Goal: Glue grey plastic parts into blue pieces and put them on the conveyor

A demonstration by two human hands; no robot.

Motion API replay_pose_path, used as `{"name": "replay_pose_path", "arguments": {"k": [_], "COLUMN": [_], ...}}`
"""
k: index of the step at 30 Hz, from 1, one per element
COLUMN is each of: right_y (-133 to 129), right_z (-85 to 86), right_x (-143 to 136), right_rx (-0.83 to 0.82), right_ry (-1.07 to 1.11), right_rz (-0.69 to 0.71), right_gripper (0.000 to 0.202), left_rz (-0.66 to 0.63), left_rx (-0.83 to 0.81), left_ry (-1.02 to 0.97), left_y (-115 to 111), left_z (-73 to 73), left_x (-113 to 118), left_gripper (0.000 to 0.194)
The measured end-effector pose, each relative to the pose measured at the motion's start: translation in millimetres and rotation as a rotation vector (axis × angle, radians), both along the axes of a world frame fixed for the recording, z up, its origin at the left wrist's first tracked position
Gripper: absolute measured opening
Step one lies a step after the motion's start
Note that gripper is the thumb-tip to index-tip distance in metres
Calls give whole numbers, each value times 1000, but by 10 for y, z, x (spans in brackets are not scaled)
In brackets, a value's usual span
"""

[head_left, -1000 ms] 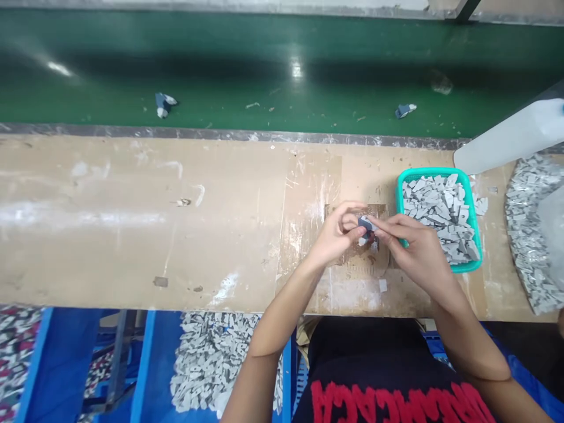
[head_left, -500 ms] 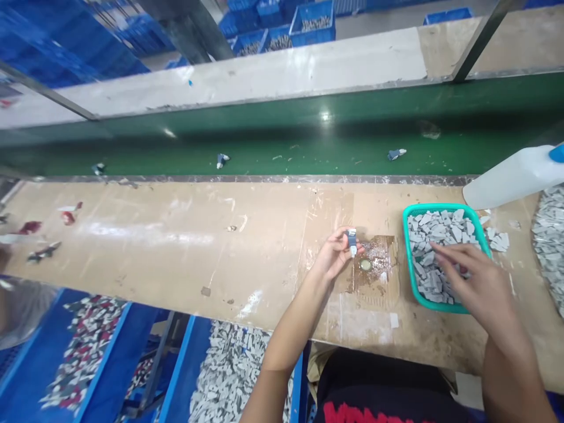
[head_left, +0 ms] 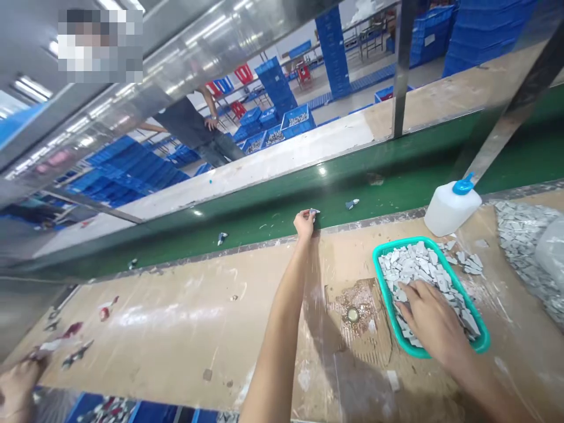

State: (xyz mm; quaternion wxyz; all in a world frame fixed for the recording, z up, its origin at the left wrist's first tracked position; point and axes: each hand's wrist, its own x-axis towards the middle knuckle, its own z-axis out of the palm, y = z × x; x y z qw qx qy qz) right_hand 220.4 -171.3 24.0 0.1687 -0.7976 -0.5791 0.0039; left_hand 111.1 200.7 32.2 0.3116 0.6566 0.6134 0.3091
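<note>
My left hand [head_left: 305,224] is stretched out over the near edge of the green belt [head_left: 273,217], its fingers closed on a small blue-grey and white piece [head_left: 314,211]. My right hand [head_left: 425,314] reaches into a teal basket [head_left: 449,267] heaped with flat grey pieces [head_left: 414,261]. Its fingers touch the pieces, and whether one is pinched between them is hidden. Two similar assembled pieces lie on the belt, one [head_left: 352,204] right of my left hand and one [head_left: 222,238] to its left.
A white bottle with a blue cap [head_left: 453,205] stands behind the basket. Loose grey pieces [head_left: 469,262] and a large pile [head_left: 524,241] lie right of it. Another person's hand [head_left: 20,382] is at the lower left. A person [head_left: 194,126] stands beyond the belt.
My left hand has moved forward from the table to the belt with the piece. My right hand has lowered into the basket. The view has tilted up.
</note>
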Motion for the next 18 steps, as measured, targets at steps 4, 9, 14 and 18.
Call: {"name": "replay_pose_path", "arguments": {"k": [4,9,14,18], "right_y": [7,-9,5,47], "right_z": [74,148,239,290], "right_x": [-19,66,149,226], "right_rx": [-41,-68,-155,-221], "right_ry": [107,280,368,389], "right_rz": [-34,-70,-41,27], "right_gripper": [19,15,14,22], "left_rz": [50,-231,-349,-323], "left_rx": [90,109,48,48], "left_ry": [197,242,178,48], "left_y": [-16,-230,-436,-490], "left_z": [-2,-118,-282,-228], "left_x": [187,632,983,903], "left_gripper": [37,51,33,30]}}
